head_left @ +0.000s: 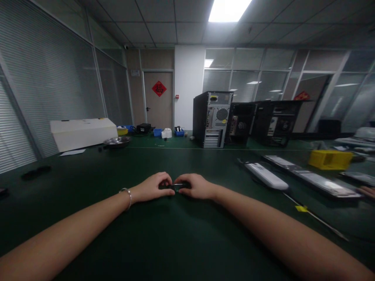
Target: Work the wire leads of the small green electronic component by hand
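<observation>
My left hand (154,188), with a silver bracelet at the wrist, and my right hand (196,187) meet just above the green tabletop (181,242). Their curled fingers and thumbs pinch a small dark piece (176,186) from either side. A thin shiny edge shows along it between the fingertips. Most of this piece is covered by my fingers, so its kind cannot be made out.
Black computer towers (215,121) stand at the back. Rightward lie a white elongated device (266,175), silver drive-like units (316,181), a thin rod (325,224), a yellow bin (331,160) and another person's hand (367,191). Leftward are a metal bowl (116,142) and white box (83,132).
</observation>
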Demonstrator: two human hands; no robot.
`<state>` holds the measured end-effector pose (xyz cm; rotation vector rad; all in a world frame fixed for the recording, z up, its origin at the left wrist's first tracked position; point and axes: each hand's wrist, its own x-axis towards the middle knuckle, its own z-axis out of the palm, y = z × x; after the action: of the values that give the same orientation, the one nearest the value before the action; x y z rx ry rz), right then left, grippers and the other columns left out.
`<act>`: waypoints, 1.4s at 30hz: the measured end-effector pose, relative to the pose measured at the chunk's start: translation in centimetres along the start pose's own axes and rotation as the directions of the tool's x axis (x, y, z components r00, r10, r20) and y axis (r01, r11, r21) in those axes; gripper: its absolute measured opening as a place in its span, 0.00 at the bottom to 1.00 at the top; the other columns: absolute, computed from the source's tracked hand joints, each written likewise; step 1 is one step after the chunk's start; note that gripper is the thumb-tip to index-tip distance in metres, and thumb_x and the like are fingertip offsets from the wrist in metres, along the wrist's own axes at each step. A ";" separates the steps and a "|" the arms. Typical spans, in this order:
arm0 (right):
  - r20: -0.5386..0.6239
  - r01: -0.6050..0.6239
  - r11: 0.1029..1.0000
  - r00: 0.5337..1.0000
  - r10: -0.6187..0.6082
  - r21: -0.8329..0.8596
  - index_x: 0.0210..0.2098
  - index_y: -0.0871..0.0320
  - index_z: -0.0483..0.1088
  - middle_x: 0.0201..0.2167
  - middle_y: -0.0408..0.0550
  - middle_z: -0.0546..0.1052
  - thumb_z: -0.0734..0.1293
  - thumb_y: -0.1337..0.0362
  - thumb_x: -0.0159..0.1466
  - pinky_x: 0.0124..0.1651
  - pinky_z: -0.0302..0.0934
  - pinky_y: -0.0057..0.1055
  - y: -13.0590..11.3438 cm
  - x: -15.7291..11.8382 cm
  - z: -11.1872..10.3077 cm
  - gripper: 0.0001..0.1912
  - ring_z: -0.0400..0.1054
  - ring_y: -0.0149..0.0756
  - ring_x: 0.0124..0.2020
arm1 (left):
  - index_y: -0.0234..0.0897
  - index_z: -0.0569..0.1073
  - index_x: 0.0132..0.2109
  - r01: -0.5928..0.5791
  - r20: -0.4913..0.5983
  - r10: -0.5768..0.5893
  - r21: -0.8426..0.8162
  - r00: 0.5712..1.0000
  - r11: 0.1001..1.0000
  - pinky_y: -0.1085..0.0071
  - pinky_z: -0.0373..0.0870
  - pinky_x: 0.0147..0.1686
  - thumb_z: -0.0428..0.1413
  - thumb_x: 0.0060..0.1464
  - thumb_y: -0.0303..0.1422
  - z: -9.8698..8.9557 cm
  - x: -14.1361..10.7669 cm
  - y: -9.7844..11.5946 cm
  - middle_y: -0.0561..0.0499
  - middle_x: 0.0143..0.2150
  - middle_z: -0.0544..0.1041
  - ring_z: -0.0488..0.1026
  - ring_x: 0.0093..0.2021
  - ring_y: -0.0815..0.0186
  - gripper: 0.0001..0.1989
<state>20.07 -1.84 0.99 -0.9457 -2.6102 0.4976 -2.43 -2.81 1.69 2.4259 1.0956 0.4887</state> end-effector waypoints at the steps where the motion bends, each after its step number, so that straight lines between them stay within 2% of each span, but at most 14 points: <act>1: 0.016 -0.002 1.000 1.000 0.002 -0.003 0.50 0.53 0.67 0.44 0.46 0.73 0.65 0.59 0.59 0.43 0.60 0.30 -0.1 0.0 -0.1 0.19 0.68 0.38 0.43 | 0.38 0.70 0.42 0.001 0.013 -0.001 0.016 1.000 1.000 0.68 0.64 0.37 0.57 0.45 0.49 -0.1 -0.1 0.1 0.50 0.40 0.68 0.66 0.39 0.60 0.21; 5: 0.034 -0.006 1.000 0.999 0.007 -0.030 0.49 0.53 0.68 0.42 0.46 0.74 0.65 0.59 0.59 0.41 0.60 0.30 -0.2 0.2 -0.1 0.18 0.68 0.38 0.40 | 0.39 0.69 0.42 0.007 0.013 -0.008 0.028 1.000 1.000 0.67 0.64 0.38 0.58 0.44 0.49 0.2 -0.2 0.2 0.49 0.42 0.67 0.66 0.41 0.60 0.22; 12: -0.010 0.025 0.997 1.000 -0.026 -0.075 0.44 0.54 0.69 0.37 0.44 0.75 0.65 0.57 0.59 0.34 0.58 0.27 -0.2 0.2 0.2 0.15 0.68 0.34 0.35 | 0.39 0.70 0.43 -0.012 0.008 0.012 -0.056 1.000 0.998 0.67 0.64 0.38 0.58 0.45 0.45 0.4 -0.1 -0.4 0.50 0.42 0.67 0.67 0.41 0.61 0.20; 16: -0.107 0.019 0.998 0.994 -0.025 -0.062 0.42 0.55 0.69 0.34 0.44 0.74 0.66 0.55 0.58 0.32 0.57 0.26 0.0 0.1 0.9 0.15 0.67 0.33 0.33 | 0.39 0.70 0.45 -0.006 -0.018 0.003 -0.199 1.000 0.980 0.65 0.65 0.41 0.61 0.44 0.39 0.5 0.1 -0.9 0.50 0.43 0.68 0.67 0.41 0.61 0.20; 18: -0.198 0.005 1.000 0.980 -0.010 -0.023 0.42 0.56 0.68 0.34 0.43 0.74 0.66 0.55 0.59 0.33 0.57 0.26 0.1 0.0 1.2 0.15 0.67 0.32 0.33 | 0.39 0.69 0.48 -0.002 -0.027 -0.009 -0.384 1.000 0.923 0.64 0.66 0.43 0.61 0.44 0.35 0.6 0.3 -1.2 0.50 0.43 0.70 0.69 0.42 0.62 0.21; 21: -0.316 -0.012 1.000 0.949 0.018 0.021 0.42 0.56 0.67 0.34 0.44 0.74 0.65 0.55 0.59 0.34 0.58 0.26 0.0 0.0 1.6 0.15 0.67 0.32 0.33 | 0.37 0.66 0.50 0.003 -0.015 -0.017 -0.650 1.000 0.760 0.62 0.67 0.46 0.61 0.45 0.29 1.0 0.7 -1.4 0.48 0.44 0.72 0.71 0.44 0.62 0.23; 24: -0.377 -0.001 1.000 0.926 0.004 0.009 0.43 0.56 0.67 0.34 0.45 0.74 0.65 0.56 0.60 0.35 0.58 0.26 -0.4 0.0 1.6 0.14 0.67 0.32 0.33 | 0.36 0.66 0.49 0.009 -0.019 -0.035 -0.745 0.999 0.667 0.60 0.67 0.47 0.61 0.44 0.26 1.5 0.9 -1.5 0.47 0.44 0.74 0.72 0.45 0.61 0.23; 27: -0.390 0.015 0.999 0.920 -0.028 -0.038 0.43 0.55 0.67 0.35 0.45 0.74 0.65 0.57 0.60 0.36 0.58 0.26 -0.8 0.0 1.5 0.13 0.67 0.32 0.34 | 0.35 0.66 0.49 0.018 -0.019 -0.050 -0.761 0.999 0.648 0.59 0.68 0.47 0.62 0.44 0.25 1.8 0.9 -1.6 0.46 0.42 0.75 0.73 0.45 0.59 0.23; 32: -0.391 -0.007 0.997 0.920 -0.022 -0.072 0.43 0.55 0.67 0.35 0.45 0.74 0.65 0.57 0.60 0.36 0.58 0.26 -0.9 0.0 1.6 0.13 0.68 0.32 0.34 | 0.35 0.66 0.49 0.019 -0.034 -0.066 -0.742 0.997 0.671 0.59 0.68 0.47 0.62 0.44 0.25 1.9 0.9 -1.6 0.46 0.41 0.75 0.74 0.44 0.59 0.23; 42: -0.380 0.025 0.997 0.923 -0.053 -0.079 0.41 0.56 0.68 0.35 0.44 0.74 0.66 0.58 0.59 0.36 0.58 0.26 -0.8 0.0 1.7 0.12 0.67 0.32 0.34 | 0.33 0.67 0.47 0.045 -0.016 -0.080 -0.704 0.997 0.709 0.59 0.69 0.47 0.62 0.43 0.24 1.5 0.7 -0.5 0.46 0.41 0.75 0.74 0.43 0.60 0.22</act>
<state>18.91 -2.77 -0.16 -0.9062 -2.2983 0.1831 -1.56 -2.35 0.23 1.6947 0.7949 0.7778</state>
